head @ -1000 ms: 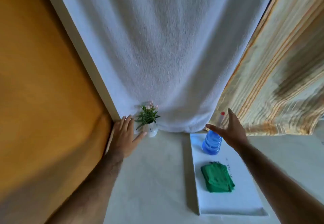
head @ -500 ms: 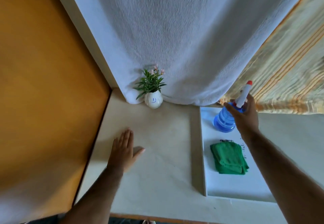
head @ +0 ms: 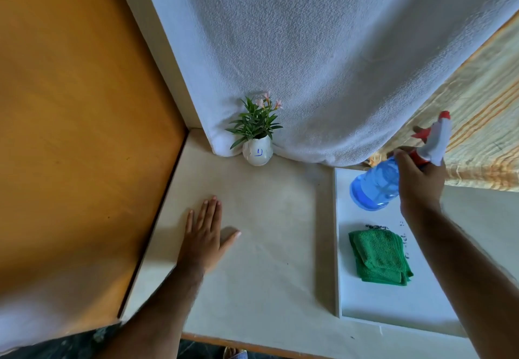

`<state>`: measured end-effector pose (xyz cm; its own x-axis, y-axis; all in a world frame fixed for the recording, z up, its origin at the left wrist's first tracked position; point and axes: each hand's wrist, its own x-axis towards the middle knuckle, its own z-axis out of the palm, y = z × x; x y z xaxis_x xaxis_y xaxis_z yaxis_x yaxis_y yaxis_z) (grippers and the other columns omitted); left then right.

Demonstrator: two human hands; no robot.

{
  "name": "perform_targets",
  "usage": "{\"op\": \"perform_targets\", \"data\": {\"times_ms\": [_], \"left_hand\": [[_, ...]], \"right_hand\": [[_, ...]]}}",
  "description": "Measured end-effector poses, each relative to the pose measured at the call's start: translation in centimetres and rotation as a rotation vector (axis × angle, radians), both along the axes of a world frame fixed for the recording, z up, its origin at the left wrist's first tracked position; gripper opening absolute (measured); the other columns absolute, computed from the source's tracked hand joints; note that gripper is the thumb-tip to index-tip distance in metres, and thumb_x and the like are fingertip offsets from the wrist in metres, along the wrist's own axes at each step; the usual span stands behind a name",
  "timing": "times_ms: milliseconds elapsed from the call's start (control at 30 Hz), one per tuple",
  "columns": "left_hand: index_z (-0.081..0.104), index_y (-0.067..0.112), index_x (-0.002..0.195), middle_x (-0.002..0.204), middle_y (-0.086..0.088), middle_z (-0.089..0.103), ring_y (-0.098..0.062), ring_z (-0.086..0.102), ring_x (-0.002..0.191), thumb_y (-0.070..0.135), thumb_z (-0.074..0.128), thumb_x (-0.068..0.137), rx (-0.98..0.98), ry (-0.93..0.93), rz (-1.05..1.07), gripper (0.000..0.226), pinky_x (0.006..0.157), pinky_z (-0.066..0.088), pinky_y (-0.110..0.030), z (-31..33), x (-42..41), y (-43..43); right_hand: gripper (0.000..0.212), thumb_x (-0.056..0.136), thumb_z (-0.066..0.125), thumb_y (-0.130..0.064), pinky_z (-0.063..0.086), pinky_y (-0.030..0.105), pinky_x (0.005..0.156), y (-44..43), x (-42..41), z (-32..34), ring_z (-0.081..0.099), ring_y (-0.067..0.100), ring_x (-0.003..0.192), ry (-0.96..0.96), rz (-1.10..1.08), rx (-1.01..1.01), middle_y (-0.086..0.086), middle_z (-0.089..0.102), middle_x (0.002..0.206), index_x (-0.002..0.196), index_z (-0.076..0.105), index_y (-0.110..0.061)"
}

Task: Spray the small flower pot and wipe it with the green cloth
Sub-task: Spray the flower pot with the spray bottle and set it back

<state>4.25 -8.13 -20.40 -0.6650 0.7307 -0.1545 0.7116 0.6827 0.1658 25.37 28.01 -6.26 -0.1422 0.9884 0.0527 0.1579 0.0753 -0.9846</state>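
Flower pot (head: 257, 153) far corner, btwn both hands, untouched.

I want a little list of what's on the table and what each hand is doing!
flower pot: small white flower pot, upright at the back, against the white towel
spray bottle: blue spray bottle, tilted, lifted above the white tray
green cloth: green cloth, folded, lying in the tray
right hand: right hand gripping the bottle's neck
left hand: left hand flat on the table, holding nothing
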Motion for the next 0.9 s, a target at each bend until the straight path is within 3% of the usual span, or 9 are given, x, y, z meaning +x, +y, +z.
{"op": "perform_targets", "data": {"times_ms": [133,200,267,333,400,467,567,700,900], "left_hand": [[0.037,0.001,0.158,0.166,-0.018,0.039,-0.034,0.040,0.152,0.079,0.010,0.096,0.028,0.022,-0.001,0.103,0.122,0.036,-0.064,-0.2,-0.1,-0.2],[0.038,0.001,0.157,0.165,-0.018,0.040,-0.034,0.042,0.151,0.078,0.021,0.096,0.048,0.043,-0.003,0.100,0.121,0.037,-0.063,-0.4,0.0,-0.2],[0.041,0.001,0.156,0.164,-0.018,0.043,-0.034,0.045,0.150,0.073,0.035,0.093,0.079,0.068,-0.001,0.096,0.120,0.038,-0.062,-0.7,0.0,-0.3],[0.043,0.001,0.155,0.163,-0.018,0.045,-0.033,0.047,0.148,0.071,0.041,0.092,0.107,0.097,0.001,0.094,0.119,0.040,-0.061,-0.9,0.0,-0.3],[0.043,0.002,0.155,0.163,-0.017,0.046,-0.032,0.047,0.149,0.071,0.042,0.093,0.133,0.125,0.001,0.093,0.119,0.041,-0.062,-1.2,0.0,-0.3],[0.043,0.002,0.155,0.163,-0.017,0.045,-0.032,0.046,0.149,0.070,0.044,0.093,0.159,0.152,0.002,0.092,0.119,0.040,-0.062,-1.7,-0.1,-0.4],[0.043,0.003,0.155,0.163,-0.016,0.045,-0.031,0.046,0.149,0.068,0.049,0.092,0.196,0.203,0.001,0.091,0.120,0.039,-0.061,-2.4,-0.2,-0.5],[0.041,0.004,0.156,0.164,-0.015,0.044,-0.029,0.044,0.151,0.067,0.052,0.092,0.229,0.248,0.004,0.091,0.121,0.038,-0.061,-2.9,-0.2,-0.6],[0.037,0.005,0.159,0.167,-0.014,0.040,-0.028,0.040,0.153,0.067,0.052,0.092,0.236,0.273,0.008,0.093,0.123,0.035,-0.060,-3.2,-0.2,-0.7]], "right_hand": [[0.021,0.073,0.073,-0.021,0.050,0.024,0.065,-3.2,-3.6,2.0,0.061,-0.001,0.061,-0.046,0.179,0.074,-0.018,0.072,0.070,0.094,0.076,-0.023],[0.017,0.078,0.075,-0.022,0.048,0.016,0.061,-5.2,-5.5,1.8,0.059,-0.010,0.054,-0.131,0.297,0.108,-0.024,0.069,0.061,0.090,0.073,-0.035],[0.014,0.085,0.078,-0.022,0.048,0.018,0.060,-7.1,-7.1,0.8,0.063,-0.009,0.052,-0.251,0.407,0.115,-0.019,0.070,0.056,0.086,0.070,-0.035],[0.006,0.088,0.077,-0.024,0.050,0.024,0.064,-9.0,-8.3,-0.2,0.070,0.004,0.058,-0.368,0.522,0.124,-0.006,0.072,0.057,0.090,0.072,-0.026],[0.010,0.088,0.075,-0.025,0.057,0.035,0.072,-10.6,-9.4,-1.0,0.075,0.025,0.072,-0.462,0.630,0.145,0.003,0.076,0.070,0.097,0.073,-0.021],[0.015,0.088,0.069,-0.027,0.058,0.042,0.076,-11.9,-10.3,-1.7,0.073,0.033,0.079,-0.586,0.700,0.156,0.007,0.077,0.080,0.101,0.071,-0.021],[0.021,0.083,0.060,-0.029,0.058,0.041,0.074,-12.7,-11.4,-2.6,0.068,0.030,0.079,-0.760,0.715,0.169,0.003,0.074,0.081,0.103,0.068,-0.024],[0.026,0.078,0.058,-0.027,0.058,0.037,0.078,-12.4,-13.0,-3.4,0.068,0.028,0.088,-0.837,0.692,0.099,0.000,0.075,0.089,0.101,0.070,-0.023],[0.016,0.075,0.058,-0.038,0.044,0.029,0.064,-11.5,-14.7,-4.4,0.065,0.025,0.082,-0.901,0.677,0.042,-0.005,0.066,0.074,0.083,0.065,-0.025]]}}
